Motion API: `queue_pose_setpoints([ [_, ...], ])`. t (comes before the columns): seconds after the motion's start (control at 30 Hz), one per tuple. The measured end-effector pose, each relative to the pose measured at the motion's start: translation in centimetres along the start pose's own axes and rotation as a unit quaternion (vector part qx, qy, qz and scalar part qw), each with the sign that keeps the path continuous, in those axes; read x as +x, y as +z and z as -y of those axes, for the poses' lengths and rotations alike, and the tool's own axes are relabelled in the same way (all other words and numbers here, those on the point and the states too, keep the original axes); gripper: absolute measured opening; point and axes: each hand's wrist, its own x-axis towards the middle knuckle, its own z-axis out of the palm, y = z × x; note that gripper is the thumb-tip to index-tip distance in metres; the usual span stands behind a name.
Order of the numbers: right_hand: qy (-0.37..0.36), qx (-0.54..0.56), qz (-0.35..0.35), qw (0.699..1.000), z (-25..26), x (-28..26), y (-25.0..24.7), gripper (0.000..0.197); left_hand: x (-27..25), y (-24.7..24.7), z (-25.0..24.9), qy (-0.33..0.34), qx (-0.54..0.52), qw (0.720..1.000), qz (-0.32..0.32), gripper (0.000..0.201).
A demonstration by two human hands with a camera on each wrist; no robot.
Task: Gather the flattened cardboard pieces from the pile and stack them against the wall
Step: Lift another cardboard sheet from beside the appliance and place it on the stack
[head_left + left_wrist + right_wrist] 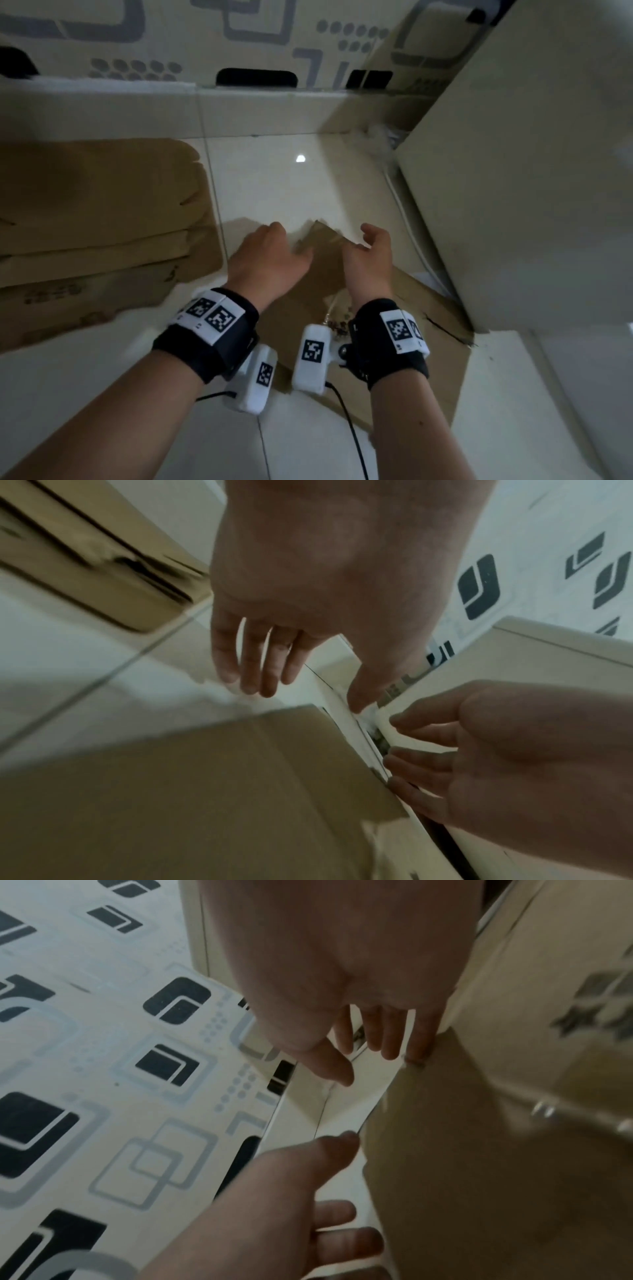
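Observation:
A flattened brown cardboard piece [315, 277] lies on the pale tile floor, its far corner pointing up between my hands. My left hand [274, 250] hovers over its left side with fingers straight and spread [253, 664], holding nothing. My right hand [371, 250] is over the right side, fingers loosely extended [383, 1031]; its little finger seems to touch the cardboard's edge [479, 1164]. A pile of flattened cardboard [96, 212] lies on the floor to the left. The patterned wall [205, 37] stands ahead.
A tall white cabinet side [531, 188] closes off the right, with a thin cable [404, 219] along its base. Some grey debris [380, 133] sits in the far corner. A pale skirting [137, 113] runs under the wall.

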Motion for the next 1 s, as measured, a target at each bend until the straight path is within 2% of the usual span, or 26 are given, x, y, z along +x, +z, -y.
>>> queue_pose_setpoints([
  [0.13, 0.018, -0.025, -0.029, 0.999, -1.6, 0.7, -3.4, 0.048, -0.3, 2.4, -2.3, -0.009, 0.078, 0.996, 0.045, 0.079],
  [0.27, 0.048, -0.043, -0.031, 0.997, -3.1, 0.5, -6.0, 0.049, 0.0, 3.6, -3.2, -0.023, 0.094, 0.994, 0.050, 0.096],
  [0.37, 0.057, -0.046, -0.039, 0.997, -3.9, 0.4, -7.4, 0.055, 0.7, 3.7, -3.3, -0.048, 0.016, 0.997, 0.060, 0.107],
  [0.53, 0.066, -0.057, -0.055, 0.995, -4.7, -0.3, -8.5, 0.057, 1.5, 3.3, -3.6, -0.091, -0.135, 0.981, 0.103, 0.089],
  [0.67, 0.082, -0.103, -0.109, 0.985, -5.1, -0.3, -10.1, 0.058, 1.7, 2.1, -3.2, -0.115, -0.192, 0.967, 0.119, 0.096],
  [0.7, 0.087, -0.109, -0.124, 0.982, -5.1, -0.3, -10.5, 0.057, 1.7, 1.4, -2.9, -0.119, -0.215, 0.962, 0.119, 0.088],
  [0.77, 0.096, -0.094, -0.152, 0.979, -5.2, -0.3, -11.3, 0.053, 1.6, -0.3, -2.3, -0.124, -0.266, 0.948, 0.123, 0.056],
  [0.83, 0.110, -0.071, -0.170, 0.977, -5.1, -0.2, -11.5, 0.056, 1.4, -2.3, -1.5, -0.129, -0.308, 0.934, 0.128, 0.045],
  [0.93, 0.145, -0.050, -0.180, 0.972, -4.8, -0.1, -11.5, 0.067, 1.2, -4.6, 0.2, -0.130, -0.356, 0.919, 0.106, 0.065],
  [1.0, 0.158, -0.021, -0.151, 0.976, -4.7, -0.1, -11.2, 0.074, 1.0, -5.8, 1.3, -0.138, -0.397, 0.903, 0.086, 0.076],
])
